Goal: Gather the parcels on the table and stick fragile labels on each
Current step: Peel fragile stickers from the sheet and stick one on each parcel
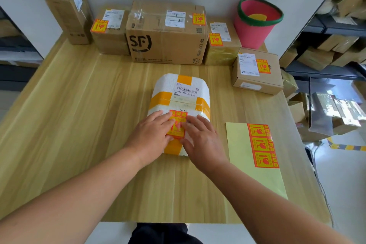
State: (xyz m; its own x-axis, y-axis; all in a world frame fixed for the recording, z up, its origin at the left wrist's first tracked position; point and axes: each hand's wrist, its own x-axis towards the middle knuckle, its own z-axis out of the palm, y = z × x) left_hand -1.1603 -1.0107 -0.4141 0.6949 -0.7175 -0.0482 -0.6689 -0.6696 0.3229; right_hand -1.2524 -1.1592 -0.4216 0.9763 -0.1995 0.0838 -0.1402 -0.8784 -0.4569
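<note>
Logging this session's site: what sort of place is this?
Probably a parcel depot or mailroom: labelled courier boxes along the table's back, shelves of more cartons at right, a sheet of fragile stickers.

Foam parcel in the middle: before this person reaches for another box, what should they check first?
1. The label lies fully flat on the foam parcel: cannot tell. The left hand and right hand cover its sides.
2. The hands are free: ok. Both press flat and hold nothing.
3. The sheet has spare labels: ok, three are on it.
4. The SF box is labelled: ok.
5. The tall box is labelled: not ok. No fragile label shows on it.
</note>
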